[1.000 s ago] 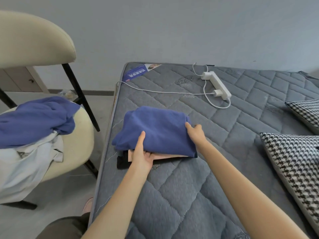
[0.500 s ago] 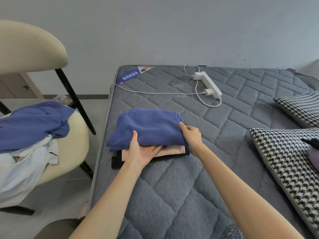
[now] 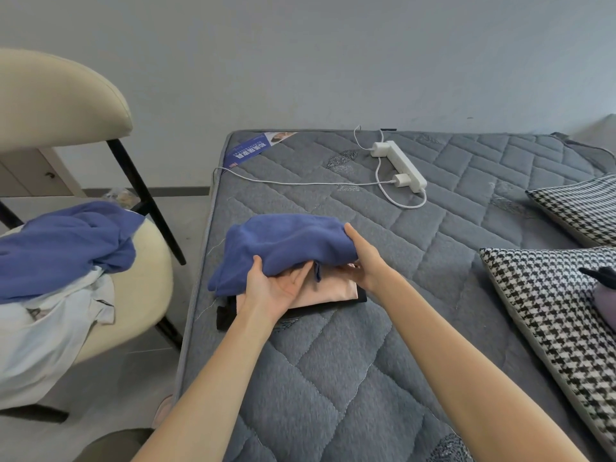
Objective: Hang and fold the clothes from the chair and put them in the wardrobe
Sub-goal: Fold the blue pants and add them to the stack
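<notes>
A folded blue garment [image 3: 286,248] lies on top of a folded pink garment [image 3: 333,290] and a black one [image 3: 224,316], stacked near the left edge of the grey quilted mattress [image 3: 350,378]. My left hand [image 3: 275,288] is palm up, its fingers under the blue garment's front edge and its thumb on top. My right hand [image 3: 365,260] grips the blue garment's right end, fingers tucked between it and the pink one. On the cream chair [image 3: 143,295] at the left lie another blue garment [image 3: 63,245] and a white shirt [image 3: 50,328].
A white power strip [image 3: 401,165] with a plugged charger and cable lies at the mattress's far end. Two houndstooth cushions [image 3: 550,315] sit at the right. A blue leaflet [image 3: 253,150] rests at the far left corner. The wall runs behind the bed.
My left hand has turned palm up and slid under the blue garment's front edge. My right hand has wrapped around its right end. The blue garment's front edge has lifted, baring more of the pink one.
</notes>
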The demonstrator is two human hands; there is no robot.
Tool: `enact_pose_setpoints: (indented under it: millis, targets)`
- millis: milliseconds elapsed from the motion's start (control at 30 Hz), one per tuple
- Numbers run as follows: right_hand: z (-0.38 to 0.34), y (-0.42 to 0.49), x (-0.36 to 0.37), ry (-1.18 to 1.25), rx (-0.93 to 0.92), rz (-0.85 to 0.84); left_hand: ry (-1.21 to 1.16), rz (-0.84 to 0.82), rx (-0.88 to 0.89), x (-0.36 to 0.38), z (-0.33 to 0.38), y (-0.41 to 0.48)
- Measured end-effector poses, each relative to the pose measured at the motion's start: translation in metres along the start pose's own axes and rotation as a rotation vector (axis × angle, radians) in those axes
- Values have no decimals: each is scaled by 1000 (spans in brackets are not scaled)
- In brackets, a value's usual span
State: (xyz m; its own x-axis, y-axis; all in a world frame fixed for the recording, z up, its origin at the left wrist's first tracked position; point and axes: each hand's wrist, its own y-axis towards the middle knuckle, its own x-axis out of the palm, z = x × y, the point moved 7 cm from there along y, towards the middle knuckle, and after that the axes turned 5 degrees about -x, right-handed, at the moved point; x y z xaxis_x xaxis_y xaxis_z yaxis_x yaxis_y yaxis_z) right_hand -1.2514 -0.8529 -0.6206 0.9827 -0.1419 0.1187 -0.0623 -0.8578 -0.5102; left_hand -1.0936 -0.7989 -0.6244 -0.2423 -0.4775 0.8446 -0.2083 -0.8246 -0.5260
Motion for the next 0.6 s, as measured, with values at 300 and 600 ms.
enact_pose_setpoints:
  millis: [300, 600]
  targets:
    - [-11, -11, 28, 332, 164, -198, 0, -14, 2, 11, 4, -5]
    - [-26, 9, 36, 293, 43, -161, 35, -12, 13, 1, 6, -3]
